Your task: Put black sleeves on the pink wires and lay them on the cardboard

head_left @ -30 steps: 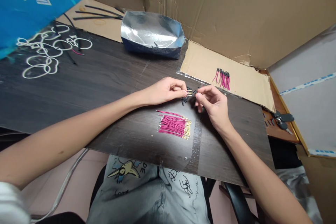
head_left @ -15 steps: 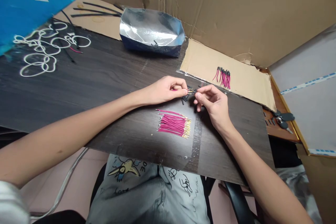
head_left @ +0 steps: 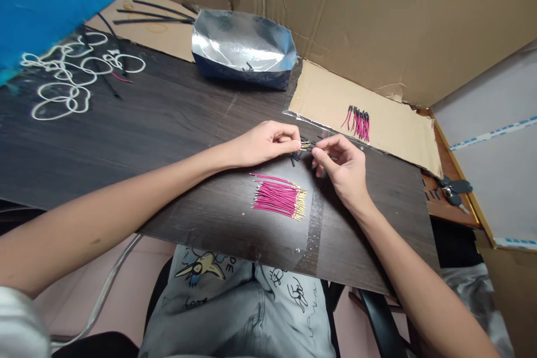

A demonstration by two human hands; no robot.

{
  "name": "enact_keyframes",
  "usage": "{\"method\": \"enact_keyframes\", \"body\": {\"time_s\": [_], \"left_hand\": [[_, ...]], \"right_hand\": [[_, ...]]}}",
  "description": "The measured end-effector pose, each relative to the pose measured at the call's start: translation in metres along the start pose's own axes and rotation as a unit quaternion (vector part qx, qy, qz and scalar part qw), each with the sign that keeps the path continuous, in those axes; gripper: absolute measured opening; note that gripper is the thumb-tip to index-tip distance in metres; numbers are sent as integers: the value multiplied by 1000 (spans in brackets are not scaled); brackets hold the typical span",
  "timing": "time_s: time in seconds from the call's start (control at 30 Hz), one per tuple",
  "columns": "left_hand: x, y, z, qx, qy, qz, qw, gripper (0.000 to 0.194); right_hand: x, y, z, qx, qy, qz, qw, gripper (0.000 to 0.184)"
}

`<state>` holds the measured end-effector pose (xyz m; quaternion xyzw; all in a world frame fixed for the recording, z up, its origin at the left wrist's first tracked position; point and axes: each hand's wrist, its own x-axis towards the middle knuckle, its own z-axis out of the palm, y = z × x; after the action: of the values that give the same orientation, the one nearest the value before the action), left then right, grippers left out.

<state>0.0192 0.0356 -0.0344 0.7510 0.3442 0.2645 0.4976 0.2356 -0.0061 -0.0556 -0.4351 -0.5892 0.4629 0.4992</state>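
Observation:
My left hand is pinched on a few wires whose gold connector pins stick out past the fingertips to the right. In my right hand, thumb and forefinger pinch a short piece of black tubing, close against the pin tips; whether it sits over a pin is too small to tell. Loose black tubing pieces lie on the table just under both hands. Nearer to me is a row of magenta wires with gold pins at their right ends and bare silvery tips at the left.
A silver-lined bag stands behind my hands with black bits inside. Magenta wires with black ends rest on a cardboard strip. White cord loops lie left. Cutters lie at the right edge.
Both hands stay close together in nearly the same place. The black tubing in my right hand has come slightly nearer to the gold pins. The view has shifted slightly.

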Motion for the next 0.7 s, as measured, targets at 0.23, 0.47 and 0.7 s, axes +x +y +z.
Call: {"method": "enact_keyframes", "body": {"time_s": [0.23,0.47,0.7], "left_hand": [[0,-1,0,33,0,-3,999,23],[0,-2,-2,20,-45,4,999,24],[0,-4,-3,16,-58,13,998,23]], "right_hand": [[-2,-2,1,-10,-11,6,1000,19],[0,-1,-2,22,-62,24,998,29],[2,0,-6,50,-100,41,993,34]]}}
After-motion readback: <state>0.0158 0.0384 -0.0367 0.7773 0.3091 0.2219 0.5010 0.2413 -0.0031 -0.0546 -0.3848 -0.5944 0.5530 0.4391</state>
